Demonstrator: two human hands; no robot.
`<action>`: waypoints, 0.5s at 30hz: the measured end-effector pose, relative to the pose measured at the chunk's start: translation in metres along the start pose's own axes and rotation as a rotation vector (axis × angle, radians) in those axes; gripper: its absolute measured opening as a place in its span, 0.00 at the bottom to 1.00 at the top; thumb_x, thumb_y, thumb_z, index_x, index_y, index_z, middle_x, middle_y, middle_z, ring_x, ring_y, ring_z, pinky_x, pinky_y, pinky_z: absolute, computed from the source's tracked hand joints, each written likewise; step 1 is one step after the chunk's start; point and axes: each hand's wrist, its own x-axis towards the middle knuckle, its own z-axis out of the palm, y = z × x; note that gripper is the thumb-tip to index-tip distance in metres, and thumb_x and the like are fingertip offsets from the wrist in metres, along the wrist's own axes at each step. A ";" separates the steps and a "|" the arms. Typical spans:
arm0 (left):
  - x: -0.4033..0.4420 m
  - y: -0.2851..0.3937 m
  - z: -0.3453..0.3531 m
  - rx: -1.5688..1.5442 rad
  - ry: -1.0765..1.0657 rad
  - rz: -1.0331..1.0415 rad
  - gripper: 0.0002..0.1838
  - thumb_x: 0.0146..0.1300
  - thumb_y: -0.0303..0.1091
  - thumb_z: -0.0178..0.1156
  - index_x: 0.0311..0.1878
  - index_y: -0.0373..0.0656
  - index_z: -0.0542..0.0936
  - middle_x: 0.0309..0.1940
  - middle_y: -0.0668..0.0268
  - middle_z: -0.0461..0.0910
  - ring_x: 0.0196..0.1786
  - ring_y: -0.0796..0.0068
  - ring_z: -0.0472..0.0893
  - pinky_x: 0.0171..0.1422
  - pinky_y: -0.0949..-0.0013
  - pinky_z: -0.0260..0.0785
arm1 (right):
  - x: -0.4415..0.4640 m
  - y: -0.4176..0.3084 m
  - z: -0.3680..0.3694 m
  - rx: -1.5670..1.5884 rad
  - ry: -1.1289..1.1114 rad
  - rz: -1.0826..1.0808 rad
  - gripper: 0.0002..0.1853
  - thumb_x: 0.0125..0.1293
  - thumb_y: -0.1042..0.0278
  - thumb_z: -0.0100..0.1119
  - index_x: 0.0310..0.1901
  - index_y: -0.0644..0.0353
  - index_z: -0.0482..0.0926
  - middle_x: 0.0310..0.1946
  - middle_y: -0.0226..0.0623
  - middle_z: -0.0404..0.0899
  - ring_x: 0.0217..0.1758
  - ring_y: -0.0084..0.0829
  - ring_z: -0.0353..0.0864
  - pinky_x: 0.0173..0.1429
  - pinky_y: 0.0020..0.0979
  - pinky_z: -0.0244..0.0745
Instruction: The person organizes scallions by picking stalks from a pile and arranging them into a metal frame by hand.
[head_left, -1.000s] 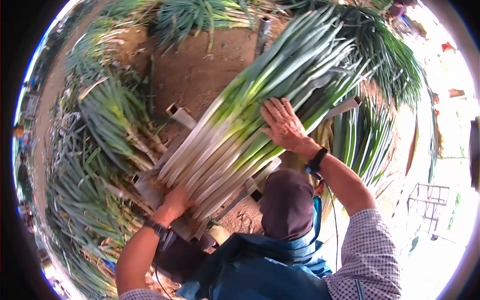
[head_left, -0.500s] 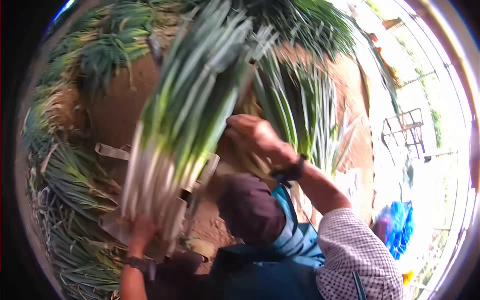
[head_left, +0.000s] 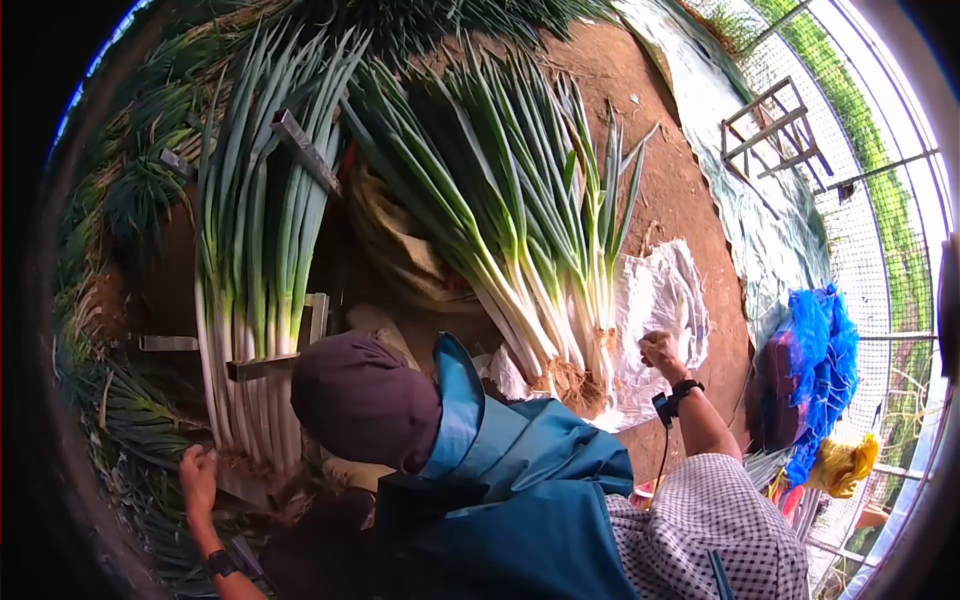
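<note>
As the leeks (head_left: 515, 215) fan up-left, the closed right hand (head_left: 662, 352) is nearer, beside their roots (head_left: 575, 388). I cannot tell the left hand's (head_left: 198, 475) grip.

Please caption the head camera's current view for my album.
Green-and-white stalks in a metal rack beside the left hand, another rooted bunch near the right hand.

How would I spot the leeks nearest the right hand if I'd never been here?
Find the brown ground, then the crumpled white sheet near the right hand. The leeks fan away from it. Unlike the bundle in the metal rack, these show white sheet around their roots.
</note>
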 end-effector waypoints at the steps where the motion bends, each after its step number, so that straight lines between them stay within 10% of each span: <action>1: -0.009 0.011 -0.005 -0.034 0.051 -0.018 0.21 0.69 0.34 0.62 0.59 0.30 0.75 0.38 0.63 0.81 0.36 0.77 0.76 0.42 0.70 0.71 | 0.006 0.018 0.025 -0.056 -0.034 0.012 0.11 0.65 0.66 0.61 0.30 0.63 0.87 0.20 0.34 0.83 0.23 0.24 0.84 0.27 0.28 0.80; 5: -0.065 0.075 0.001 -0.036 0.072 0.008 0.22 0.70 0.36 0.61 0.61 0.30 0.73 0.39 0.63 0.81 0.37 0.76 0.77 0.43 0.69 0.72 | 0.028 0.044 0.114 -0.190 -0.043 -0.547 0.11 0.63 0.62 0.62 0.34 0.63 0.85 0.23 0.40 0.82 0.27 0.25 0.83 0.33 0.33 0.77; 9: -0.107 0.080 0.028 -0.021 0.050 0.066 0.21 0.70 0.35 0.62 0.59 0.31 0.75 0.43 0.59 0.82 0.43 0.71 0.81 0.50 0.66 0.74 | 0.016 -0.039 0.151 -0.468 0.011 -0.505 0.20 0.61 0.52 0.67 0.44 0.62 0.81 0.38 0.52 0.84 0.41 0.53 0.84 0.44 0.49 0.78; 15: -0.162 0.093 0.067 -0.058 0.091 0.114 0.21 0.69 0.35 0.62 0.59 0.29 0.75 0.42 0.58 0.83 0.40 0.71 0.81 0.48 0.64 0.74 | 0.031 -0.060 0.184 -0.659 0.029 -0.501 0.13 0.59 0.67 0.57 0.42 0.64 0.77 0.44 0.56 0.80 0.46 0.57 0.82 0.48 0.52 0.77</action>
